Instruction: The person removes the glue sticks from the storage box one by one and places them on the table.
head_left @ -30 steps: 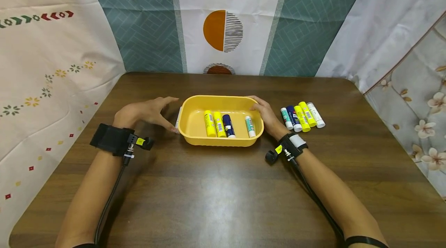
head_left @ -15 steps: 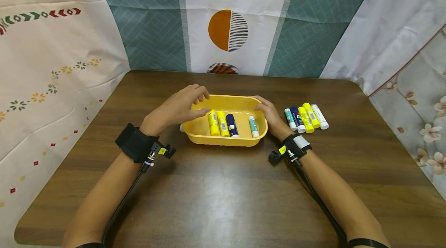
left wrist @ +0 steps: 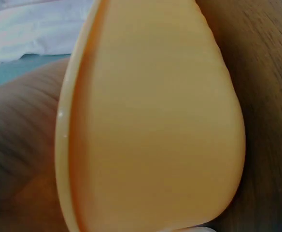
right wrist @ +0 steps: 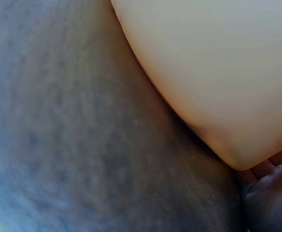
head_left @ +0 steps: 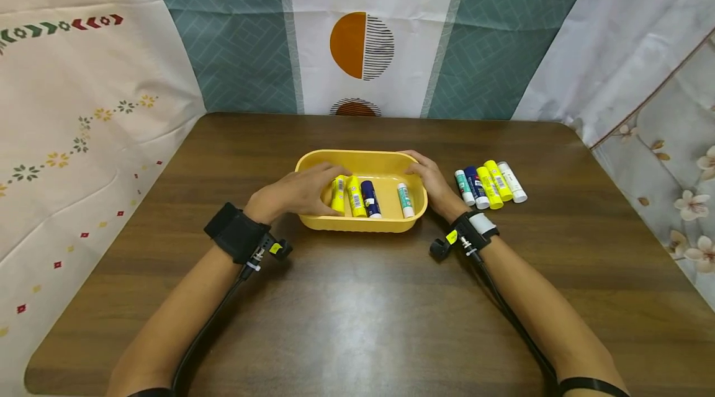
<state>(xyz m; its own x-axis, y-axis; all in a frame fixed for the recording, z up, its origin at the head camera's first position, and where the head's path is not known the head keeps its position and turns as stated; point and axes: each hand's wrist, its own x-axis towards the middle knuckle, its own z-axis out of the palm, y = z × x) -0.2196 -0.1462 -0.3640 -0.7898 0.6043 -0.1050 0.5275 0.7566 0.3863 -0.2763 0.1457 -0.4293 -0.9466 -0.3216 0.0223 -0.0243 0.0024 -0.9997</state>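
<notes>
A yellow plastic tray (head_left: 357, 224) stands on the table, with several glue sticks lying in it. My left hand (head_left: 298, 191) reaches over the tray's left end. Its thumb and fingers pinch the leftmost yellow glue stick (head_left: 338, 193) by its two ends. Beside that lie a second yellow glue stick (head_left: 356, 197), a dark blue glue stick (head_left: 370, 198) and, farther right, a small teal-and-white glue stick (head_left: 405, 200). My right hand (head_left: 436, 186) grips the tray's right end, thumb over the rim. The left wrist view is filled by the tray's outer wall (left wrist: 160, 116), which hides the fingertips.
Right of the tray, several more glue sticks lie side by side, among them a yellow glue stick (head_left: 489, 188) and a white glue stick (head_left: 511, 182). The brown wooden table (head_left: 346, 310) reaches back to a patterned curtain (head_left: 357, 43).
My left hand has moved right from beside the tray, over its left rim and down onto the leftmost yellow glue stick, whose near end has shifted left. My right hand has stayed on the tray.
</notes>
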